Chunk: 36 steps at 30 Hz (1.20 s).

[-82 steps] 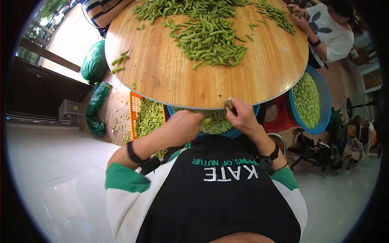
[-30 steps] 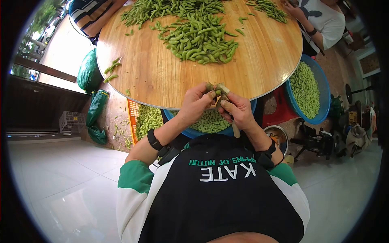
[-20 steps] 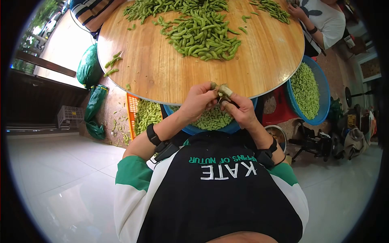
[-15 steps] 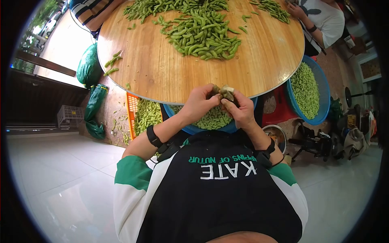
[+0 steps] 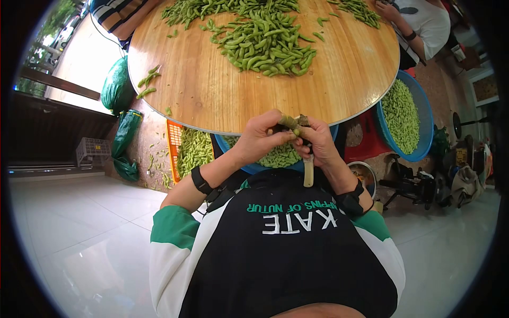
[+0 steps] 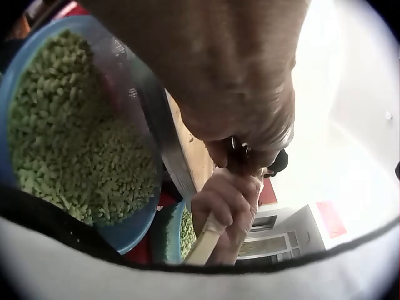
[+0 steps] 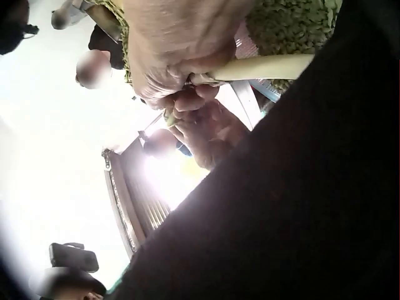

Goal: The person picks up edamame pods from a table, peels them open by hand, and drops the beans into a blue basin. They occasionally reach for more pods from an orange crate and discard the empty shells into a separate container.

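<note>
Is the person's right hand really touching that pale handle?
Touching. The left wrist view shows it plainly: the right hand is curled round the upper end of the pale handle.

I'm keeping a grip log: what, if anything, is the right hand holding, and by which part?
The right hand holds a pale-handled tool by its upper end; the lower end juts out free. The exact spot is hidden.

Glossy wd tabletop (image 5: 350,79), smooth hdl (image 5: 308,176), shiny bag (image 5: 117,87)
</note>
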Tool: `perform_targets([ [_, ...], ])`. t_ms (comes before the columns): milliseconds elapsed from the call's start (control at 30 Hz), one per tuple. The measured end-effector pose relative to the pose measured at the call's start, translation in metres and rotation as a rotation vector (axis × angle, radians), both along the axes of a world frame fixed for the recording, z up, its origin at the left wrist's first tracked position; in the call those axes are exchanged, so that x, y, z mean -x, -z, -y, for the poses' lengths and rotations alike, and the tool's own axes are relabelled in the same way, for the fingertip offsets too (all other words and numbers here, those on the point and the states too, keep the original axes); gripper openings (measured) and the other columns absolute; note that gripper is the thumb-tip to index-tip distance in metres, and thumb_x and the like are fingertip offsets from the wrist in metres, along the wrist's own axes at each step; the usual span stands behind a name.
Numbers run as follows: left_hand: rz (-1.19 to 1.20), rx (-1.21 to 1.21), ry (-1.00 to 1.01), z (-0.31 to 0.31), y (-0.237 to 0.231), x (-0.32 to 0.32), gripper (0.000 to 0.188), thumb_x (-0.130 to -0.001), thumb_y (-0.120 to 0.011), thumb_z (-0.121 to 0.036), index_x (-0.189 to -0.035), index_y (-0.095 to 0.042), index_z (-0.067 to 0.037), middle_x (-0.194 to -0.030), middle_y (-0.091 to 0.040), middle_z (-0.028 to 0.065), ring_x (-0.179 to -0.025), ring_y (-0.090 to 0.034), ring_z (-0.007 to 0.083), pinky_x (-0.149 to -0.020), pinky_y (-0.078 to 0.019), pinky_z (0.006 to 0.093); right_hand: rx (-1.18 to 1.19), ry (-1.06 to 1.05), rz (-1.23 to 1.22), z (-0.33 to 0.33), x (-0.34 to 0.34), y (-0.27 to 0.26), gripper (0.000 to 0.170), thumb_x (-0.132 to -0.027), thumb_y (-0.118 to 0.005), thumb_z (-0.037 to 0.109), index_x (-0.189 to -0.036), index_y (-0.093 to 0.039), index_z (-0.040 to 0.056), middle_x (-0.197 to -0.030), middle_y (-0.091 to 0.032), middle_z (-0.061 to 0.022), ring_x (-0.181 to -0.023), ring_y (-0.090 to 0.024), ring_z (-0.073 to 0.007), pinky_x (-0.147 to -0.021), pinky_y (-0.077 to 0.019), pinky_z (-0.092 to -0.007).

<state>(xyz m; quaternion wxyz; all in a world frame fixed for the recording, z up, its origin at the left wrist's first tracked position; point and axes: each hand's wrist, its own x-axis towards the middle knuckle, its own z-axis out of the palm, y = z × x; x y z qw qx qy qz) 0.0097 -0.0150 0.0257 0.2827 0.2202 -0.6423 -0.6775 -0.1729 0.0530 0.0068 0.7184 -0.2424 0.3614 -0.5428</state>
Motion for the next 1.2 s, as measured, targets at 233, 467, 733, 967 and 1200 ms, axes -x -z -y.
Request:
perform_targets([
  [233,-0.143,0.0,-0.069,-0.008,0.007,0.004,0.014,-0.082,-0.064,0.004,-0.096,-0.061,0.003,-0.107,-0.048,0.0069,-0.089,-0.059,0.014,-0.077,-0.0502,0.0256,-0.011,-0.154,0.08,-0.001,0.004,-0.005,0.014,-0.09,-0.058,0.014,-0.093,-0.057,0.0009,-0.066,-0.055,-0.0036,-0.043,-0.043,-0.0062,-0.036,-0.031,-0.0191],
  [467,-0.282,-0.455,-0.033,-0.01,0.01,-0.001,0.012,-0.085,-0.062,0.003,-0.096,-0.061,0.002,-0.099,-0.057,0.0039,-0.088,-0.058,0.0116,-0.079,-0.0485,0.0253,0.068,-0.283,-0.041,-0.004,0.011,-0.012,0.013,-0.088,-0.059,0.01,-0.097,-0.059,0.0003,-0.071,-0.062,-0.0062,-0.046,-0.047,-0.0065,-0.041,-0.0345,-0.0185],
  [733,-0.145,-0.27,-0.131,-0.001,0.004,-0.004,0.011,-0.09,-0.06,-0.005,-0.1,-0.059,-0.001,-0.09,-0.061,0.0018,-0.075,-0.056,0.0075,-0.063,-0.0442,0.0202,0.171,-0.201,-0.583,-0.008,0.002,-0.018,0.02,-0.09,-0.058,0.011,-0.106,-0.059,-0.0013,-0.065,-0.055,-0.0002,-0.049,-0.05,-0.0063,-0.044,-0.0384,-0.0214],
  [967,0.019,-0.479,-0.163,-0.009,0.009,-0.005,0.01,-0.089,-0.062,-0.009,-0.096,-0.061,-0.002,-0.078,-0.061,0.0002,-0.061,-0.053,0.004,-0.05,-0.0376,0.0168,0.225,-0.153,-0.551,-0.013,0.001,-0.022,0.039,-0.097,-0.047,0.017,-0.131,-0.044,-0.0004,-0.078,-0.057,-0.0032,-0.053,-0.047,-0.0062,-0.045,-0.0376,-0.02],
  [1200,0.004,-0.377,-0.183,-0.007,0.012,-0.004,0.012,-0.088,-0.063,-0.009,-0.097,-0.062,-0.001,-0.077,-0.062,-0.0002,-0.062,-0.052,0.0035,-0.052,-0.0376,0.0172,0.16,-0.225,-0.196,-0.011,0.001,-0.01,0.037,-0.099,-0.043,0.021,-0.13,-0.043,0.0004,-0.087,-0.061,-0.0055,-0.053,-0.053,-0.0062,-0.04,-0.0365,-0.0173],
])
